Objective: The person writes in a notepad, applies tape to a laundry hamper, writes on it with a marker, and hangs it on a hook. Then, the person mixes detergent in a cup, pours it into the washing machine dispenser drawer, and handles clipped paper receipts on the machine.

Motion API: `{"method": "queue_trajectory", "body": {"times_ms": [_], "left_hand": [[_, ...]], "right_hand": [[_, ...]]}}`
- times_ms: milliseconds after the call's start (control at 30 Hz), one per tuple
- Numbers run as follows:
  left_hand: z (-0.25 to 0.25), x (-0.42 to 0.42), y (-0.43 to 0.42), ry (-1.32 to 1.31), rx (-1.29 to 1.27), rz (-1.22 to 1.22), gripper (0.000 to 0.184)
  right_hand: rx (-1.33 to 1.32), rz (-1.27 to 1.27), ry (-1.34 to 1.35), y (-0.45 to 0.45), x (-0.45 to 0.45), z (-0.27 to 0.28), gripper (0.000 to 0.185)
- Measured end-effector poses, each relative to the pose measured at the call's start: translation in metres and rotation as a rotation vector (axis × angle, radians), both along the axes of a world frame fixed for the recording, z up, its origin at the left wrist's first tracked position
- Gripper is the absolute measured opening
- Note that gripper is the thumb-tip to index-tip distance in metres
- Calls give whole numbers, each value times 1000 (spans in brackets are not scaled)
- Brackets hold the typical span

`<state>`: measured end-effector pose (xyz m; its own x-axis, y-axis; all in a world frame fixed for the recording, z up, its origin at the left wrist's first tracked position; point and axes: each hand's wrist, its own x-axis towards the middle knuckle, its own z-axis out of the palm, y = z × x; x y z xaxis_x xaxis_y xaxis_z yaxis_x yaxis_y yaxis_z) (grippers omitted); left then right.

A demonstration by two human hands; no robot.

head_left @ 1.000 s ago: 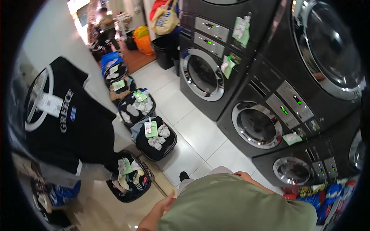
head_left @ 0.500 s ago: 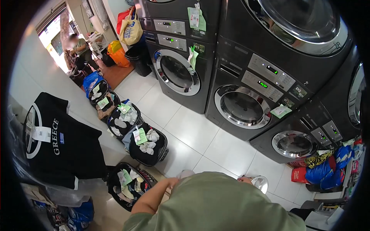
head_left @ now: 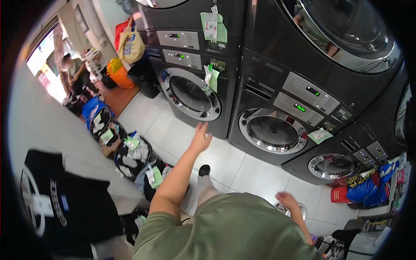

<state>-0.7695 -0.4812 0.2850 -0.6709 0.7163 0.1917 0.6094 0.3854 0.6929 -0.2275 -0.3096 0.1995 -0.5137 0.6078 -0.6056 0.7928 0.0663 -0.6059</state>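
Observation:
My left hand (head_left: 201,138) reaches forward over the white floor, its fingers apart and nothing in it. It is nearest to the round door of a dark front-loading machine (head_left: 191,94), without touching it. Lower right, my right hand (head_left: 287,200) is blurred, with its fingers partly curled, beside a round metal object (head_left: 298,211). What the right hand holds, if anything, is too smeared to tell. Between and beyond the hands stands another machine (head_left: 274,131) with a green tag (head_left: 320,135) on its front.
Baskets of clothes (head_left: 135,155) line the left wall. A black shirt (head_left: 73,203) hangs at lower left. A person (head_left: 77,71) is at the far upper left. Bags (head_left: 365,193) are piled at the right, near a smaller machine door (head_left: 333,166).
My left hand has moved from beside my body to forward over the floor, its fingers spreading. My right arm now shows more. The view has shifted, and one foot has come into sight.

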Motion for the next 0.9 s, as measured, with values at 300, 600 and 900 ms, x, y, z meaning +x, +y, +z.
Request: {"method": "queue_trajectory", "body": {"times_ms": [300, 600, 900], "left_hand": [[64, -218, 124, -164, 231, -3, 58], [71, -243, 144, -374, 265, -240, 71], [45, -241, 114, -198, 109, -434, 77]], "right_hand": [[555, 39, 419, 76, -496, 167, 90], [83, -152, 533, 113, -667, 137, 57], [-466, -235, 698, 72, -619, 160, 27]]}}
